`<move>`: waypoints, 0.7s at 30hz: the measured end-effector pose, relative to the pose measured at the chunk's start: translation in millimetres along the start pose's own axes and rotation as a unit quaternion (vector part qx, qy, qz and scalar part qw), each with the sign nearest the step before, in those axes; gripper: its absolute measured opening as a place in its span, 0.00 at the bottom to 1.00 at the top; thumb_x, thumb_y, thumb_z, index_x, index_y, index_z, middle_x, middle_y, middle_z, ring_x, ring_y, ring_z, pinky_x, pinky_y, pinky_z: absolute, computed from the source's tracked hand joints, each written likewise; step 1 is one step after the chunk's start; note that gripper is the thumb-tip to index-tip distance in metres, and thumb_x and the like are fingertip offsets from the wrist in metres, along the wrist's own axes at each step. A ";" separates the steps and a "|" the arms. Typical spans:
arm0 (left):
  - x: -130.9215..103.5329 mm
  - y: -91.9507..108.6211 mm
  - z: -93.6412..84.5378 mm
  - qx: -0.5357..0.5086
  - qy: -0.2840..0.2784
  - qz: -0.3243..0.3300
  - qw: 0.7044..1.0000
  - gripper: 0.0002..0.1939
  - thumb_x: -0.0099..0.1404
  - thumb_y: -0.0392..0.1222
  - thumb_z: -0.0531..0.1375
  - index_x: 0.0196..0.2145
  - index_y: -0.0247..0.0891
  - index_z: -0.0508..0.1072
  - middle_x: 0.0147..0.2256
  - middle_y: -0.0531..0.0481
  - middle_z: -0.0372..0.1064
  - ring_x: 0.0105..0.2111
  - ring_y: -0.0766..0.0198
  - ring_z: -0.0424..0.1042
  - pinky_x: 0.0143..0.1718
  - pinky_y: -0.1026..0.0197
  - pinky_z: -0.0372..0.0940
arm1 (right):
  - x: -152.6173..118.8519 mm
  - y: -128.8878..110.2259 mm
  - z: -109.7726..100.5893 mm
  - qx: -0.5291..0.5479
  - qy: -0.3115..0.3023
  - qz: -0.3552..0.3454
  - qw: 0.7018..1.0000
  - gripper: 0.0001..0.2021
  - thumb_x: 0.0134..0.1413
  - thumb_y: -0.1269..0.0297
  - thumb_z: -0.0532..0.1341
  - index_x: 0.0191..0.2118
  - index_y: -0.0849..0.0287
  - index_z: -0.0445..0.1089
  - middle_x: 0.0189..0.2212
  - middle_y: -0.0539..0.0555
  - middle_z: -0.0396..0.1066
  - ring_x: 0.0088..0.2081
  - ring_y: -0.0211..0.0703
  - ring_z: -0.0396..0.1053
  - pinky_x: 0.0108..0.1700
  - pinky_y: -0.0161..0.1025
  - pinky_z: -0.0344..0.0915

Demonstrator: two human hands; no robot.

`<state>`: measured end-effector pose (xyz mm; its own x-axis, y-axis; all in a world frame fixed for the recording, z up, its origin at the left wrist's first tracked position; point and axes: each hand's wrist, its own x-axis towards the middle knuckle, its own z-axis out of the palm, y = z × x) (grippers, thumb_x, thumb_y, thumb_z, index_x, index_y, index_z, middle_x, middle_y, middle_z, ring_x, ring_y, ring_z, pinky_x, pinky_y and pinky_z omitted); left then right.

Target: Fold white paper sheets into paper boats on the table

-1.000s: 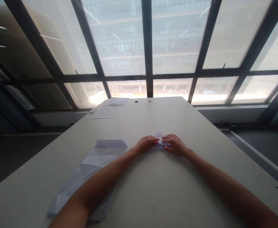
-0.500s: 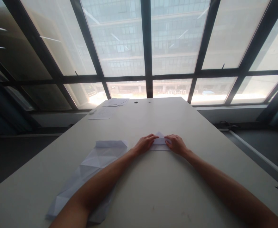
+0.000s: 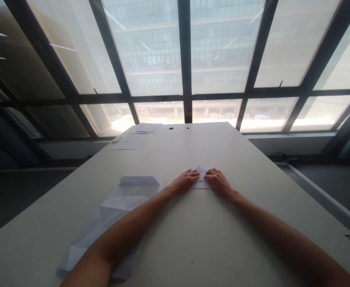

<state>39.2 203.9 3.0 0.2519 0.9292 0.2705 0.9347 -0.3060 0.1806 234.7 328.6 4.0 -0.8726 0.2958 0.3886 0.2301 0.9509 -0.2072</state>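
A small piece of white folded paper (image 3: 201, 184) lies on the table, its pointed tip facing away from me and its straight edge towards me. My left hand (image 3: 185, 180) grips its left side, fingers laid over the fold. On the right side, my right hand (image 3: 218, 182) holds the paper with fingers bent and pressed on it. Both hands cover the outer parts of the paper; the middle shows between them. Under and beside my left forearm is a large creased sheet of white paper (image 3: 124, 197), partly hidden by the arm.
The white table (image 3: 175, 247) stretches away to a wall of dark-framed windows (image 3: 186, 52). Several sheets of paper (image 3: 128, 141) lie at its far left corner. Two small dark spots (image 3: 171, 128) are near the far edge. A dark mark (image 3: 349, 238) shows at the right edge.
My right hand has moved slightly left, and the hands are closer together. The band across the folded paper is no longer flat across; a side flap now seems turned inward.
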 end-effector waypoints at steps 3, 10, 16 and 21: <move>-0.4 -0.3 3.4 -0.047 -0.014 0.003 0.999 0.25 0.71 0.33 0.49 0.64 0.42 0.59 0.64 0.46 0.55 0.64 0.61 0.53 0.65 0.51 0.49 | -0.5 -2.6 3.5 0.043 -0.008 -0.028 0.999 0.17 0.60 0.74 0.53 0.50 0.54 0.74 0.51 0.56 0.71 0.53 0.47 0.64 0.57 0.46 0.59; -1.7 4.9 -0.8 -0.024 -0.070 -0.010 0.997 0.36 0.72 0.56 0.49 0.69 0.38 0.44 0.68 0.40 0.39 0.68 0.54 0.40 0.67 0.48 0.40 | -0.3 0.5 11.9 0.101 -0.063 -0.047 0.992 0.23 0.65 0.63 0.51 0.64 0.58 0.59 0.64 0.59 0.57 0.65 0.47 0.52 0.65 0.53 0.48; -1.8 3.8 1.0 0.004 -0.087 -0.047 0.995 0.39 0.71 0.62 0.46 0.70 0.39 0.39 0.68 0.40 0.37 0.68 0.50 0.34 0.66 0.44 0.37 | 0.4 4.6 15.0 0.064 -0.109 -0.026 0.992 0.29 0.67 0.54 0.48 0.69 0.60 0.47 0.68 0.60 0.46 0.68 0.48 0.43 0.66 0.54 0.42; -1.5 4.3 0.9 0.011 -0.084 -0.059 0.995 0.41 0.69 0.64 0.47 0.70 0.41 0.40 0.68 0.41 0.37 0.68 0.49 0.33 0.66 0.45 0.36 | 0.4 6.0 16.3 0.041 -0.120 -0.021 0.992 0.32 0.67 0.49 0.45 0.70 0.59 0.44 0.68 0.60 0.44 0.69 0.49 0.40 0.67 0.54 0.39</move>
<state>43.0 201.3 2.5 0.1773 0.9803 0.0866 0.9649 -0.1905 0.1810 228.6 332.9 -11.8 -0.9602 0.2169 0.1762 0.1643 0.9482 -0.2719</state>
